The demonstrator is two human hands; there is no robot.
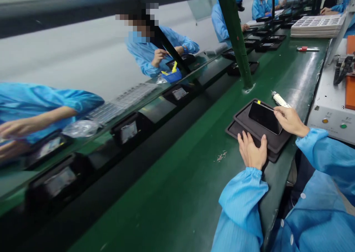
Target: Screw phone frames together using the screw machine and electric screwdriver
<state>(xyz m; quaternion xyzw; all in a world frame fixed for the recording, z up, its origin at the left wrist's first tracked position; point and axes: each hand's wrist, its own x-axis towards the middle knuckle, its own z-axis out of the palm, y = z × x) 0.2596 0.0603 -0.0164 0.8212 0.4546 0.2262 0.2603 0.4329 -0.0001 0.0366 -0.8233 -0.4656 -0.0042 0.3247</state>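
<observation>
Well, taking mid-view as the clock's centre, a co-worker's sleeve [52, 100] at nine is cut off by the frame; at eight a dark tray [59, 181] blurs badly. A pale wall [91, 63] backs another co-worker towards twelve, partly behind a slanting bar [169, 45], near a blue box [172, 75]. The green table [172, 193] runs from seven to two, with tiny parts [221, 156], too small to identify, at four. The left hand [252, 150] lies loosely spread against two stacked trays [248, 123]; a post [235, 34] blocks the view past one. On them, at three, sits the phone [264, 117]. The right hand's [290, 121] bent fingers meet its right edge; whether they pinch, I cannot tell. They part-cover a white tool [279, 98]; beyond, a machine [332, 113].
</observation>
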